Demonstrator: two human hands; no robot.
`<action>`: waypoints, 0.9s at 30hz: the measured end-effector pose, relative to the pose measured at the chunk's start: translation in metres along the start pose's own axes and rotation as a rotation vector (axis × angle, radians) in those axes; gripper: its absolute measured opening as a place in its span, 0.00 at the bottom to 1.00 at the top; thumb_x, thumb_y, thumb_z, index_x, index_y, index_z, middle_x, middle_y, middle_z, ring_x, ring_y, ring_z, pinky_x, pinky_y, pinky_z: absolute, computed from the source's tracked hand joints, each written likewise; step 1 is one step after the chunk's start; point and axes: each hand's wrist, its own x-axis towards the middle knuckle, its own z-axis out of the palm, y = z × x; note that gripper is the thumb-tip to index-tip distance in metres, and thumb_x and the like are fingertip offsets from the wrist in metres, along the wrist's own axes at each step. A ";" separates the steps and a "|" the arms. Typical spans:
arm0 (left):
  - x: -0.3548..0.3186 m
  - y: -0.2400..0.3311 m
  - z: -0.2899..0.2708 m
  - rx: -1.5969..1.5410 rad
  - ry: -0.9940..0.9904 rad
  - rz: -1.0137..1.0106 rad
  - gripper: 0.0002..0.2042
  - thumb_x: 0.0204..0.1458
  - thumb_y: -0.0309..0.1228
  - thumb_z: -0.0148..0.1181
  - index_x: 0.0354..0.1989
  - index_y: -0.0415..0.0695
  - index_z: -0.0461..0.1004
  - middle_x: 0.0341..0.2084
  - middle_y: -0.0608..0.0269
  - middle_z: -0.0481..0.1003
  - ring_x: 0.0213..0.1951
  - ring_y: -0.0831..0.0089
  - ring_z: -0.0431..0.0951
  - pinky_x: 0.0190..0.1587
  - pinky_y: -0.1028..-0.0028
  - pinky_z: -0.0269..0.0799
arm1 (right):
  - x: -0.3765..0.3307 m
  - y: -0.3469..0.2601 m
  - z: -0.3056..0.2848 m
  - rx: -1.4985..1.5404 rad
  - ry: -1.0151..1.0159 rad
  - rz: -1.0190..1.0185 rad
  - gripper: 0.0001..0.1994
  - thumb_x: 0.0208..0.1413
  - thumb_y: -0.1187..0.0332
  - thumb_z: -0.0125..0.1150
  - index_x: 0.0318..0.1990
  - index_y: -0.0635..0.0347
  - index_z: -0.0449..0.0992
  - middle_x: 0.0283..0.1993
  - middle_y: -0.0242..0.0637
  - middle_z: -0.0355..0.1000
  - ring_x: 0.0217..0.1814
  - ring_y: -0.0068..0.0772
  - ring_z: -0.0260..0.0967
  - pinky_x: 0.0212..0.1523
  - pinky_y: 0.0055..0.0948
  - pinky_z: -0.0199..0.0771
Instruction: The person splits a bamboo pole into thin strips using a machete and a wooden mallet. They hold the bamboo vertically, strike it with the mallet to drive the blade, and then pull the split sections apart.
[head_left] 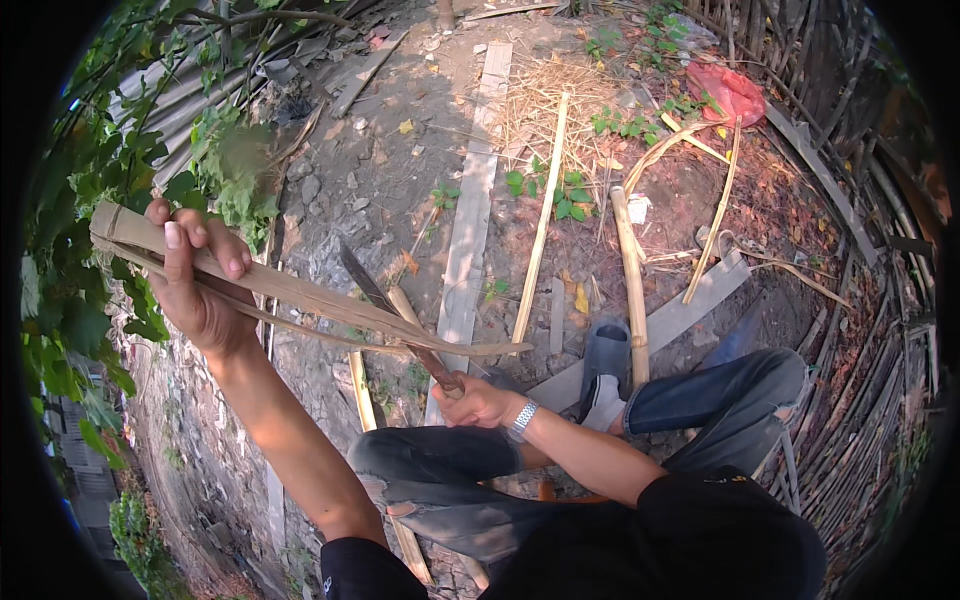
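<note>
Raised at the left, my left hand [205,275] is closed around one end of a long bamboo strip [310,293]. Two lengths of the strip show with a narrow gap between them, coming together toward the tip at the right. My right hand [478,403], a metal watch on its wrist, grips the handle of a long dark knife [368,283] above my knee. The blade slants up and to the left, crossing the strip near its right end. Whether the blade sits in the gap or only behind the strip, I cannot tell.
A grey board [470,215] lies lengthwise on the dirt. Beyond my feet are a thin bamboo stick [543,215], a thicker pole [630,270], straw [530,100] and a red plastic bag [725,92]. Leafy vines [90,290] hang close on the left; a stick fence [850,400] stands right.
</note>
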 end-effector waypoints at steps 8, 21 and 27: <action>0.010 -0.018 -0.005 0.317 0.416 0.115 0.14 0.63 0.28 0.61 0.52 0.36 0.67 0.30 0.59 0.75 0.20 0.77 0.70 0.23 0.77 0.67 | -0.013 -0.071 0.033 -1.405 0.588 -0.364 0.13 0.41 0.67 0.66 0.26 0.71 0.76 0.20 0.52 0.71 0.23 0.50 0.74 0.30 0.44 0.72; -0.006 0.005 0.070 0.450 0.416 0.155 0.14 0.64 0.27 0.56 0.52 0.33 0.66 0.25 0.59 0.74 0.16 0.78 0.69 0.17 0.77 0.63 | -0.021 -0.013 -0.039 -1.343 0.888 -0.402 0.13 0.45 0.66 0.66 0.19 0.67 0.73 0.16 0.46 0.68 0.17 0.41 0.67 0.24 0.37 0.68; -0.028 0.016 0.032 0.347 0.452 0.131 0.13 0.65 0.27 0.51 0.55 0.34 0.65 0.26 0.62 0.69 0.14 0.80 0.62 0.16 0.77 0.57 | -0.026 -0.002 -0.056 -1.183 0.477 -0.214 0.10 0.45 0.68 0.69 0.23 0.61 0.72 0.18 0.29 0.67 0.19 0.23 0.64 0.21 0.29 0.62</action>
